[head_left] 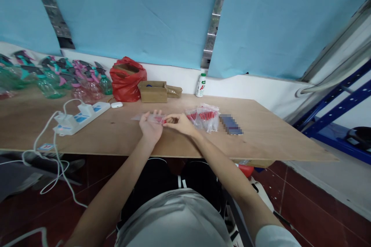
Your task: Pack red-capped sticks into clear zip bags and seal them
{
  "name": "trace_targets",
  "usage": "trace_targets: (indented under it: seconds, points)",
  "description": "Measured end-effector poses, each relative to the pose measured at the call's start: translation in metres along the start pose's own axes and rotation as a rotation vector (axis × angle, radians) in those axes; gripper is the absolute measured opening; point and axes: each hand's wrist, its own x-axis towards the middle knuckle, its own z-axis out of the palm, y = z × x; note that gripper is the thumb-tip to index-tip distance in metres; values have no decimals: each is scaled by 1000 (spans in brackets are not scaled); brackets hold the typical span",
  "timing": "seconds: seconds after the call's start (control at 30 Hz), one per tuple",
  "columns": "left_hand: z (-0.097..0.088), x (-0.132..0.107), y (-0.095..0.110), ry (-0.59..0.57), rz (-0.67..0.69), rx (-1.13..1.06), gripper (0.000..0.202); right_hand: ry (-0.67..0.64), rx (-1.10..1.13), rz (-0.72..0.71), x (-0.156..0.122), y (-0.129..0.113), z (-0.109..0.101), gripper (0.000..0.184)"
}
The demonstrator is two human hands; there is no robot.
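Note:
My left hand point(150, 126) lies palm up over the wooden table point(121, 135) and holds a small clear plastic bag point(146, 117) that sticks out to the left. My right hand point(180, 122) is closed in a pinch on a small red piece point(164, 121), held at the mouth of that bag. Just right of my right hand lies a heap of clear bags with red pieces point(205, 117) inside.
A white power strip point(81, 117) with trailing cables sits at left, a white earbud case point(116, 105) behind it. Along the wall stand spray bottles point(55, 77), a red plastic bag point(126, 79), a cardboard box point(152, 91) and a small white bottle point(201, 85). A blue shelf frame point(342, 104) stands at right.

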Motion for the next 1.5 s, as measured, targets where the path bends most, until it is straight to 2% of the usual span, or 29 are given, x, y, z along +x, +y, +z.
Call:
trace_targets:
  seconds: [0.17, 0.4, 0.53, 0.67, 0.83, 0.93, 1.03, 1.1, 1.2, 1.27, 1.33, 1.4, 1.5]
  points:
    - [1, -3, 1, -47, -40, 25, 18, -11, 18, -52, 3, 9, 0, 30]
    - [4, -6, 0, -86, -168, 50, 38, 126, -85, -46, 6, 11, 0, 24]
    - [6, -7, -2, -60, -184, 64, 36, 154, -134, -39, 6, 11, 1, 21]
    - [6, -6, -4, -61, -210, 89, 24, 164, -96, -31, 5, 11, 4, 24]
    - [6, -4, -5, -74, -224, 105, 18, 82, -85, -38, 5, 12, 3, 29]
    - [5, -3, -4, -36, -179, 72, 18, 81, -186, -28, 7, 11, -8, 30]
    - [3, -1, -3, -18, -115, 55, 17, 237, -436, 41, 6, 9, -25, 26]
    - [2, 1, -4, -1, -100, 67, 17, 318, -686, 145, 4, 8, -37, 24]
    - [0, 4, -4, 18, -76, 67, 16, 275, -914, 335, -2, 9, -46, 28]
    - [-1, 6, -4, 19, -46, 57, 16, 204, -968, 408, -4, 12, -47, 30]
    - [-3, 7, -4, 12, -33, 49, 17, 186, -986, 423, -4, 16, -45, 23]
    - [-4, 7, -3, 1, -37, 46, 17, 214, -984, 414, -2, 19, -43, 14]
    - [-6, 8, -1, -19, -16, 31, 17, 276, -953, 385, 2, 20, -43, 15]
